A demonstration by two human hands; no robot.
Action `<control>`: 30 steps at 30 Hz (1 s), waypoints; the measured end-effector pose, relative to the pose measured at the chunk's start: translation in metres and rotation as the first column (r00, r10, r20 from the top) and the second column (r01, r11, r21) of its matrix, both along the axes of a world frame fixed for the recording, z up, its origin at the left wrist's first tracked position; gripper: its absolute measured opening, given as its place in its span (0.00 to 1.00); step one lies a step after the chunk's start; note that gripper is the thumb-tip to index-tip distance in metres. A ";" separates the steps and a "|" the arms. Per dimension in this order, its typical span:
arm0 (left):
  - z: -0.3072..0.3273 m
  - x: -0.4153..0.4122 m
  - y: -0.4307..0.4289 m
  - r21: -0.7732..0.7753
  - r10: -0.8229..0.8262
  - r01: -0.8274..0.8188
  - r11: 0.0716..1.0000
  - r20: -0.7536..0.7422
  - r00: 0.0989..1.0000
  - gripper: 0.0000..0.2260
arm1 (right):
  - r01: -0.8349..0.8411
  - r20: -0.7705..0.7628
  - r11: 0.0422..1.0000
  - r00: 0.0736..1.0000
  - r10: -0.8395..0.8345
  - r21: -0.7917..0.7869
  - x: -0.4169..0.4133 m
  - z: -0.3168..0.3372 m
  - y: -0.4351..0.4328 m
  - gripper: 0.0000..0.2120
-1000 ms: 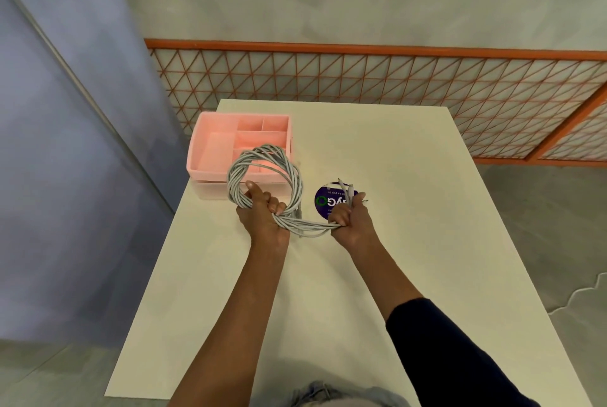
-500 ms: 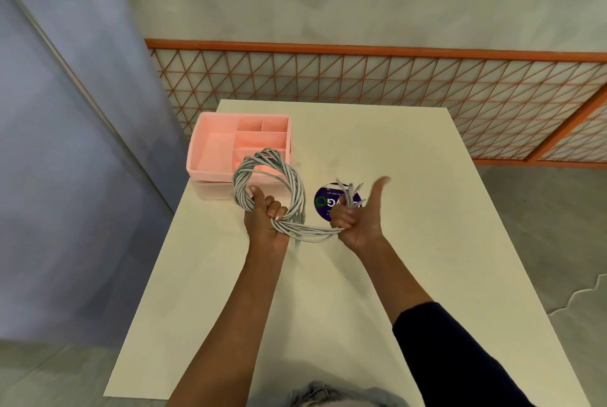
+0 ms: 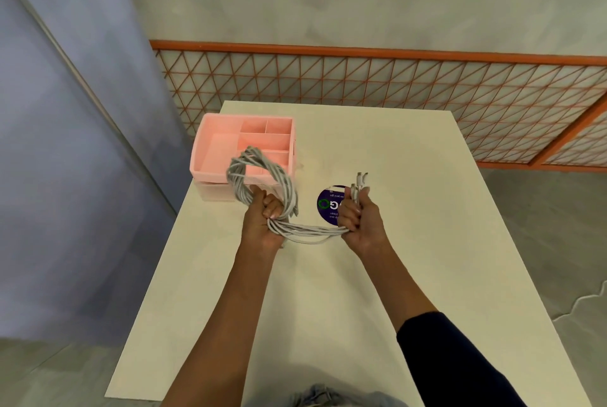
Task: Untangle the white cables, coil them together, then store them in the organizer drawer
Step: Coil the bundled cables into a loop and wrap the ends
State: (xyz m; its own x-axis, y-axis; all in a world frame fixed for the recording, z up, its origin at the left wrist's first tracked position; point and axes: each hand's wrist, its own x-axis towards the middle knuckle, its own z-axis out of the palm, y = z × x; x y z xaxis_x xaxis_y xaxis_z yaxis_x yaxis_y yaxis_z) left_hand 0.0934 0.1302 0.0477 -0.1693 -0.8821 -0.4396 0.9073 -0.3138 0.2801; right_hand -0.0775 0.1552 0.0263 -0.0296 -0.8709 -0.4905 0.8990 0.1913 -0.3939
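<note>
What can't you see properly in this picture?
Head view:
- Purple sticker: the writing is too small, and the right hand partly covers it.
- White cables: strands overlap, so their number is unclear; the left hand hides part of them.
- Pink organizer: the cables cover its near front, so the drawer is unclear.

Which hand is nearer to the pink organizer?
Left. The left hand grips the cable coil just in front of the pink organizer; the right hand holds the cable ends farther right, by the round purple sticker.
</note>
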 end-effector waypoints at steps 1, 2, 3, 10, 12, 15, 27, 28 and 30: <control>0.004 -0.004 0.002 0.006 -0.038 0.038 0.999 0.054 0.998 0.21 | -0.022 -0.109 1.000 0.994 0.022 0.002 0.000 0.001 0.001 0.20; 0.008 -0.007 0.003 0.013 -0.075 0.074 0.997 0.124 0.989 0.19 | -0.049 -0.240 0.999 0.970 0.049 0.007 0.000 0.004 0.001 0.19; 0.013 -0.010 0.004 0.022 -0.110 0.107 0.994 0.202 0.973 0.18 | -0.069 -0.364 0.998 0.929 0.069 0.014 0.001 0.007 0.001 0.18; 0.043 -0.030 0.006 -0.068 -0.021 0.162 0.985 0.872 0.489 0.09 | -0.148 -0.356 0.989 0.925 0.136 -0.007 0.009 -0.001 0.001 0.11; 0.049 -0.035 0.005 -0.092 0.039 0.172 0.981 0.957 0.288 0.11 | -0.119 -0.153 0.992 0.982 0.112 -0.038 0.011 -0.011 0.005 0.13; 0.054 -0.039 0.005 -0.105 0.086 0.155 0.982 0.988 0.126 0.11 | -0.035 -0.018 0.996 0.999 0.034 -0.087 0.011 -0.012 0.014 0.13; 0.036 -0.034 0.008 0.169 -0.221 0.158 0.973 0.879 0.422 0.19 | -0.175 -0.526 0.984 0.840 0.135 -0.027 0.015 -0.003 0.018 0.34; 0.037 -0.031 0.008 0.182 -0.254 0.191 0.965 0.838 0.483 0.17 | -0.185 -0.534 0.983 0.833 0.146 -0.020 0.013 -0.002 0.016 0.32; 0.039 -0.021 0.009 0.188 -0.331 0.308 0.933 0.784 0.525 0.12 | -0.213 -0.534 0.977 0.828 0.170 -0.018 0.009 0.001 0.014 0.25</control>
